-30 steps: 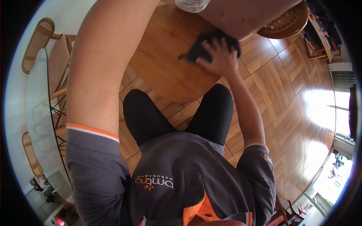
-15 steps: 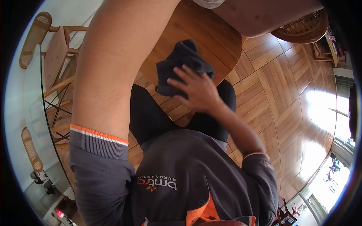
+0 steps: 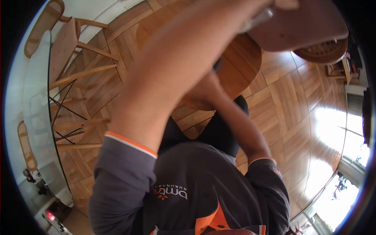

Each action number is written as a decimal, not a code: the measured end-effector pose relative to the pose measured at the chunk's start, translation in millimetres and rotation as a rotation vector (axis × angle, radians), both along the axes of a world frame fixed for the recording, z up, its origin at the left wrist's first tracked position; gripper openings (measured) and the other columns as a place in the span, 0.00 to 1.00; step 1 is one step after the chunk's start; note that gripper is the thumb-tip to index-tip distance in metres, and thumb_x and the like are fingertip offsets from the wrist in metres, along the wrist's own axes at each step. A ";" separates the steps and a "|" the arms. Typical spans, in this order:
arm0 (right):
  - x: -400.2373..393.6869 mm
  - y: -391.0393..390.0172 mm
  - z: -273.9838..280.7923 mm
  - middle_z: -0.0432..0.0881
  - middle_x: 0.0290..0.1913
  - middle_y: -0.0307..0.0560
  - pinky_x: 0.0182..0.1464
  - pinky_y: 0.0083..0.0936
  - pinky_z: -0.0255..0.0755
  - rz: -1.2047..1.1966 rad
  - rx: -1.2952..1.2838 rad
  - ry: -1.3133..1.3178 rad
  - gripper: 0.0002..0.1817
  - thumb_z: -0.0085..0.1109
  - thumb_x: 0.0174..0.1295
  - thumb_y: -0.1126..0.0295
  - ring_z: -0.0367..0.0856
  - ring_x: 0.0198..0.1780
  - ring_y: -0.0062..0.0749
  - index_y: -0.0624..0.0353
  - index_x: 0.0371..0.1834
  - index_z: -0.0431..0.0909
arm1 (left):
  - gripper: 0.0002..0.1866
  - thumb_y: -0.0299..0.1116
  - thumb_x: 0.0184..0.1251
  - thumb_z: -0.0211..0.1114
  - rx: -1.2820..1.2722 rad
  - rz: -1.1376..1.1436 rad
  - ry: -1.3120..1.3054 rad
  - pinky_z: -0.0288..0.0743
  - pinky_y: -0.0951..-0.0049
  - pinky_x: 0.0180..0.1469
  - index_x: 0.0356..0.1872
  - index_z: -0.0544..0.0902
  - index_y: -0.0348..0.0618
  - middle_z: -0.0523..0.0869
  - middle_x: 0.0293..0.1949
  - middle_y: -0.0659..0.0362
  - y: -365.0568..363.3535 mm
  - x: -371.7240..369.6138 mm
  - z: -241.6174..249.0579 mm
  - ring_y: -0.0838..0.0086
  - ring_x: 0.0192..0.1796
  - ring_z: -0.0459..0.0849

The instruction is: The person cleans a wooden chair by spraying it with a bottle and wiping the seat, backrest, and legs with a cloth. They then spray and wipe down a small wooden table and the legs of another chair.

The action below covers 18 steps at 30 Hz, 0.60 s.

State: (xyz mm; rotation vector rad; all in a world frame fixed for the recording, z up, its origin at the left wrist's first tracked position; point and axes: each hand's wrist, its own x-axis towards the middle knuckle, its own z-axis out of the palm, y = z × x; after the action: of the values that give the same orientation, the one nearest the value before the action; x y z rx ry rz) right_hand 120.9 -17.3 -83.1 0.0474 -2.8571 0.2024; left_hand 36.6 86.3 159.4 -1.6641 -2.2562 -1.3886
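My left forearm stretches across the view to the upper right. My left hand (image 3: 286, 4) is partly cut off by the top edge, over a pinkish padded chair seat (image 3: 301, 29). A translucent, blurred object (image 3: 258, 20) shows just below that wrist; its kind and whether I hold it cannot be made out. My right hand (image 3: 201, 92) lies behind the left forearm, near the edge of a round-edged wooden surface (image 3: 244, 60), its fingers hidden. A small dark patch of cloth (image 3: 217, 64) peeks out beyond the forearm; the rest is covered.
A woven-cane piece (image 3: 323, 53) with a wooden rim is beside the padded seat. On the left stand a wooden chair (image 3: 64, 51) and a glass tabletop (image 3: 37, 90). Wood-patterned flooring (image 3: 290, 105) stretches to the right, with bright reflections.
My left arm has swung to the right and now crosses over my right hand. The dark cloth, earlier under my spread right fingers, is mostly hidden. The padded seat shifted down and right in view.
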 end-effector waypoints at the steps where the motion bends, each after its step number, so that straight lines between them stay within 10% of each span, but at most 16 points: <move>1: -2.5 -15.9 12.9 0.62 0.76 0.50 0.76 0.55 0.46 0.070 -0.322 0.048 0.33 0.47 0.68 0.46 0.56 0.77 0.49 0.45 0.74 0.64 | 0.28 0.39 0.62 0.59 0.110 0.155 0.105 0.67 0.58 0.67 0.62 0.76 0.33 0.74 0.65 0.36 18.5 17.0 -15.7 0.53 0.69 0.72; 2: -4.8 -31.9 25.9 0.58 0.78 0.48 0.77 0.55 0.43 0.156 -0.639 0.103 0.34 0.48 0.69 0.45 0.53 0.78 0.49 0.43 0.76 0.61 | 0.30 0.40 0.61 0.60 0.152 0.238 0.130 0.65 0.57 0.69 0.64 0.75 0.34 0.71 0.67 0.35 28.0 25.0 -23.2 0.51 0.71 0.70; 5: -31.3 -2.6 -7.3 0.52 0.81 0.45 0.75 0.64 0.44 0.220 -0.378 -0.153 0.37 0.52 0.66 0.40 0.46 0.82 0.49 0.34 0.77 0.59 | 0.32 0.42 0.56 0.65 0.147 0.327 0.033 0.62 0.53 0.70 0.63 0.78 0.41 0.65 0.71 0.34 44.1 46.2 -37.1 0.46 0.74 0.63; 12: -88.4 147.6 -8.4 0.55 0.80 0.49 0.72 0.65 0.50 -0.692 0.045 -0.135 0.38 0.47 0.66 0.35 0.49 0.81 0.48 0.36 0.77 0.60 | 0.39 0.47 0.49 0.68 0.035 0.009 -0.145 0.50 0.43 0.74 0.63 0.78 0.35 0.48 0.76 0.26 14.5 26.5 -32.0 0.38 0.79 0.47; 18: -142.0 62.5 -10.0 0.57 0.79 0.48 0.74 0.61 0.49 -0.313 0.050 -0.084 0.31 0.44 0.70 0.44 0.51 0.80 0.47 0.36 0.76 0.63 | 0.37 0.43 0.50 0.67 -0.074 -0.095 -0.106 0.52 0.42 0.74 0.61 0.78 0.28 0.47 0.76 0.28 2.5 12.6 -28.6 0.43 0.80 0.48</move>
State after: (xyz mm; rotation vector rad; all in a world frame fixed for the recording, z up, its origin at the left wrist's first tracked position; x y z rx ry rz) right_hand -21.0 45.1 -93.1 -0.4041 -2.9014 0.0695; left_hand 49.2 88.8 130.8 -1.7836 -2.3408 -1.4641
